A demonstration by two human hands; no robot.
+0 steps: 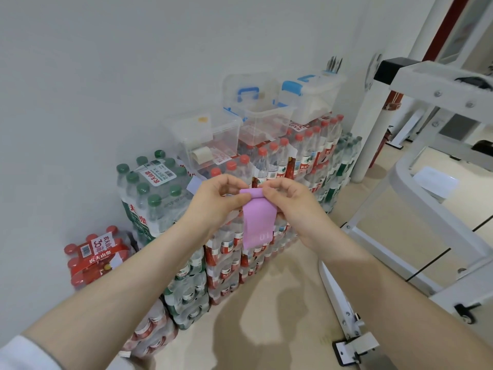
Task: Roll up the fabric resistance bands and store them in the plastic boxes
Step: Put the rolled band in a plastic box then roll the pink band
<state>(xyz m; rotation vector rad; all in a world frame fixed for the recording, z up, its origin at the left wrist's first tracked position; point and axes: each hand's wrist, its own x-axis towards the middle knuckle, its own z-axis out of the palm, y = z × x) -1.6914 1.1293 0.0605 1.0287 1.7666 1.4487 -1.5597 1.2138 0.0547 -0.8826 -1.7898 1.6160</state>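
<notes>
A purple fabric resistance band (258,220) hangs in the air in front of me, its top edge curled into a small roll. My left hand (216,201) pinches the roll's left end and my right hand (290,206) pinches its right end. The band's loose tail hangs down with pale numerals near the bottom. Beyond the hands, three clear plastic boxes stand on stacked water-bottle packs: a near open box (208,140) holding a beige roll, a middle open box (262,113) with blue latches, and a far lidded box (312,94) with a blue handle.
Shrink-wrapped bottle packs (232,252) are stacked against the white wall, with a low red-capped pack (98,257) at the left. A white metal gym frame (416,217) stands close on the right, its foot on the beige floor (280,316).
</notes>
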